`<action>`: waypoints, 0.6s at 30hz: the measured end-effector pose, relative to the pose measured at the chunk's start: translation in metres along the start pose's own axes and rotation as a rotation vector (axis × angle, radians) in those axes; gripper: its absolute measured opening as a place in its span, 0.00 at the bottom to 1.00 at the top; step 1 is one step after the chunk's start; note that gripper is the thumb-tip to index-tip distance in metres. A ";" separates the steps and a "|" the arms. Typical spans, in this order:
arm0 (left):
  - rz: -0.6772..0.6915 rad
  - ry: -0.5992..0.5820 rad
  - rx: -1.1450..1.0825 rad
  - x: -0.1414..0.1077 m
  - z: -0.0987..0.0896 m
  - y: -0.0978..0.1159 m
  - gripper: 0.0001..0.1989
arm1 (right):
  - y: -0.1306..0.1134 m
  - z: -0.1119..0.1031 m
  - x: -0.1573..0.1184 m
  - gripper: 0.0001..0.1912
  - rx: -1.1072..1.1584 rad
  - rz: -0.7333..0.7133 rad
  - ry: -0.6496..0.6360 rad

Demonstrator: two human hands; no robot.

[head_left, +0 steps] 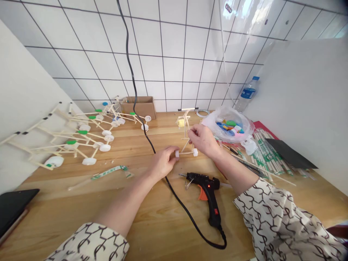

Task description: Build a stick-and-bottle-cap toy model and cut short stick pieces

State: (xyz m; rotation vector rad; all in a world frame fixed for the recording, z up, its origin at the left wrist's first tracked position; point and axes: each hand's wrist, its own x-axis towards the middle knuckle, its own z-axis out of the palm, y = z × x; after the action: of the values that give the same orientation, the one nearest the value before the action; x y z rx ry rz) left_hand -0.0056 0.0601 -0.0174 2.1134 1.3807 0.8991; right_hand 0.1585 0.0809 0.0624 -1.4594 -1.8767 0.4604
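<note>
A small model of thin wooden sticks [185,136] stands on the wooden workbench [67,203], with white bottle-cap wheels at its base. My left hand [163,163] grips the near end of its axle, fingertips against a white cap [177,153]. My right hand [202,139] pinches the upright sticks from the right. A black hot glue gun [206,192] lies just below both hands, its red light lit. Its black cable [174,192] runs under my left wrist and up towards the wall.
Several finished stick models with bottle-cap wheels [81,137] lie at the left. A plastic bag of coloured caps [230,125], a bundle of wooden sticks [265,159], a water bottle [248,94], a cardboard box [138,107] and a black tablet [13,210] surround the work.
</note>
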 end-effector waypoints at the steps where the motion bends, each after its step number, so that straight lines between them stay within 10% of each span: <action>1: 0.001 -0.002 -0.002 0.000 0.000 0.000 0.15 | 0.000 0.001 0.000 0.10 -0.005 0.002 -0.001; 18: -0.027 -0.007 0.060 0.000 -0.003 0.006 0.14 | 0.009 0.009 0.003 0.10 -0.031 0.026 0.004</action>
State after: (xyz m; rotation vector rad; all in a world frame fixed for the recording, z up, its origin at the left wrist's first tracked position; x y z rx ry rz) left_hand -0.0038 0.0574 -0.0115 2.1351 1.4466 0.8492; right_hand 0.1582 0.0880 0.0509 -1.5060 -1.8709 0.4422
